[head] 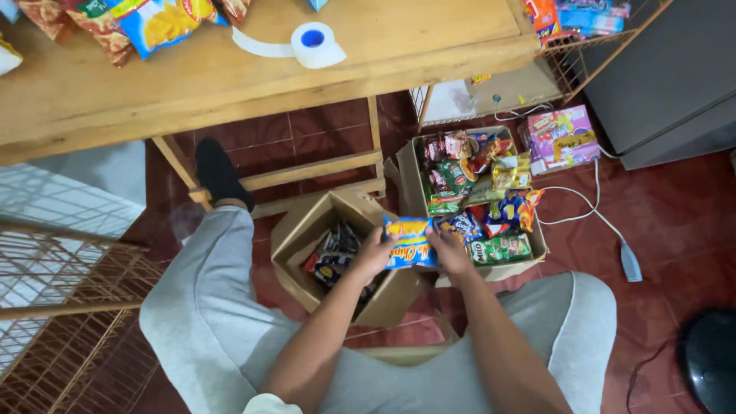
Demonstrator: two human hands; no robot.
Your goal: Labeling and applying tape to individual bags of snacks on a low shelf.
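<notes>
Far to the left of the small box stands a wire rack point(54, 307), its mesh tan against the red floor tiles point(675, 222). Up and left of the small box runs the wooden tabletop point(230, 77), with snack bags point(146, 23) at its far edge and a roll of white tape point(316, 44) near its middle. Just left of the small box, a grey trouser leg ends in a black sock point(218, 172) resting on the table's lower rail. Now the small box point(307, 230) itself: open cardboard, flaps up, dark packets lying inside. Above its right rim the left hand point(373, 253) has its grip clamped on the left end of a blue and yellow snack packet point(409, 243). The right hand point(448, 249) has its grip closed on the packet's right end, so the packet hangs level between both hands, right over the gap between the two boxes. Right of the small box, touching it, sits the larger box point(406, 184), packed with colourful packets. Further right lies a pink carton point(563, 138), and a white cable point(606, 222) trails across the floor.
</notes>
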